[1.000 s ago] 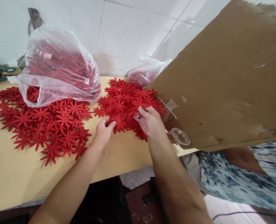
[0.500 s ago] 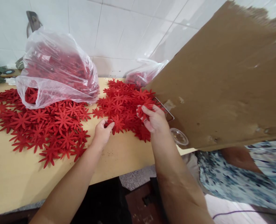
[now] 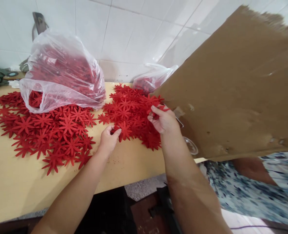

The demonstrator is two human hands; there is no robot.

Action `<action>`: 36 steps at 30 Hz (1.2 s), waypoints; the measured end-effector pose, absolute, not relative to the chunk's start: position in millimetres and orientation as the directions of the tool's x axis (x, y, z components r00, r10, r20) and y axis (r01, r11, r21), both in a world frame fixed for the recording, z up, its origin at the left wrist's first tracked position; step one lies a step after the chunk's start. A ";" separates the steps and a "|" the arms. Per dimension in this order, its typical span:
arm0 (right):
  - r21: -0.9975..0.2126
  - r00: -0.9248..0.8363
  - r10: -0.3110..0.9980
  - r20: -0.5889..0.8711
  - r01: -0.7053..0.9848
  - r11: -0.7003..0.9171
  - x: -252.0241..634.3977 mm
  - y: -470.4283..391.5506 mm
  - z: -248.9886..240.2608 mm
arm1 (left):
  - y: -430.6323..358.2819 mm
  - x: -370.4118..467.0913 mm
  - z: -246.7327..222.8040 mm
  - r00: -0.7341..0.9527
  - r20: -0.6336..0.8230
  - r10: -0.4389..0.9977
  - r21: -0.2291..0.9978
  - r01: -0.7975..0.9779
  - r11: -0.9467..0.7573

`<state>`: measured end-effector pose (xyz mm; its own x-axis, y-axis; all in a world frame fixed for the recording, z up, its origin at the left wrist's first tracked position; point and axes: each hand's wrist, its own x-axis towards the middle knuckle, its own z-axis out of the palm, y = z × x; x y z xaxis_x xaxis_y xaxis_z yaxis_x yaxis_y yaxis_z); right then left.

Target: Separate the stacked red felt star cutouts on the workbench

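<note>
Red star-shaped petal pieces lie in two heaps, a wide left heap [image 3: 40, 131] and a right heap [image 3: 129, 112]. My left hand [image 3: 109, 138] pinches a red petal piece between thumb and fingers at the near edge of the right heap. My right hand [image 3: 164, 120] is closed on a red petal piece [image 3: 163, 109], above the right side of that heap. Its fingers cover part of the piece, and whether more than one is held I cannot tell.
A clear plastic bag [image 3: 66, 71] full of red pieces sits behind the left heap, and a smaller bag [image 3: 148, 81] at the wall. A large cardboard sheet [image 3: 231, 91] leans at right beside a clear plastic lid [image 3: 191, 146]. A person in patterned clothing [image 3: 243, 191] sits beyond it.
My right hand has moved slightly right, its fingers more curled, with the red piece still in it. The left hand keeps its pinch. The whole view has shifted slightly.
</note>
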<state>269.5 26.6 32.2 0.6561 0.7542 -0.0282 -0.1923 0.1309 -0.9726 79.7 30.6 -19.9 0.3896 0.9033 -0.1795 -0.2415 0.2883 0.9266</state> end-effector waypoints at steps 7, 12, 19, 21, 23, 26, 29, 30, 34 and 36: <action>-0.989 0.625 0.780 -0.011 -0.123 0.084 272.1 32.0 30.6 | 29.7 79.7 -19.9 0.412 -0.173 0.895 0.923 -0.248 0.293; -0.985 0.618 0.786 -0.012 -0.142 0.097 267.7 34.5 33.9 | 29.2 78.6 -16.9 0.417 -0.173 0.892 0.926 -0.240 0.292; -0.987 0.588 0.809 0.002 -0.130 0.097 249.5 25.7 32.7 | 28.6 77.3 -14.4 0.399 -0.256 0.880 0.885 -0.270 0.380; -0.991 0.548 0.836 0.004 -0.110 0.077 241.7 21.7 29.0 | 28.7 77.8 -14.5 0.396 -0.262 0.880 0.879 -0.278 0.386; -0.995 0.524 0.852 -0.012 -0.094 0.044 232.9 18.3 24.2 | 29.1 77.9 -14.1 0.399 -0.283 0.872 0.877 -0.261 0.404; -0.998 0.518 0.855 -0.033 -0.064 0.000 218.1 15.0 17.0 | 29.8 76.6 -11.9 0.400 -0.310 0.862 0.874 -0.237 0.424; -0.996 0.477 0.877 0.063 0.082 0.027 202.6 12.7 11.9 | 29.9 74.3 -7.5 0.403 -0.275 0.873 0.863 -0.297 0.409; -0.988 0.442 0.890 0.108 0.145 0.048 197.8 11.8 11.0 | 29.7 73.5 -5.6 0.412 -0.261 0.873 0.858 -0.315 0.405; -0.951 0.326 0.921 0.214 0.286 0.119 184.9 7.7 9.4 | 29.1 71.5 -0.8 0.463 -0.212 0.861 0.869 -0.314 0.383; -0.941 0.319 0.917 0.240 0.309 0.139 183.1 5.9 8.7 | 30.3 72.1 -2.3 0.444 -0.217 0.869 0.868 -0.319 0.380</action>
<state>183.1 5.9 8.7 0.3185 0.9171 0.2399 0.3089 0.1388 -0.9409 72.1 30.3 -2.3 0.4436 0.8695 -0.2172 -0.3192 0.3797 0.8683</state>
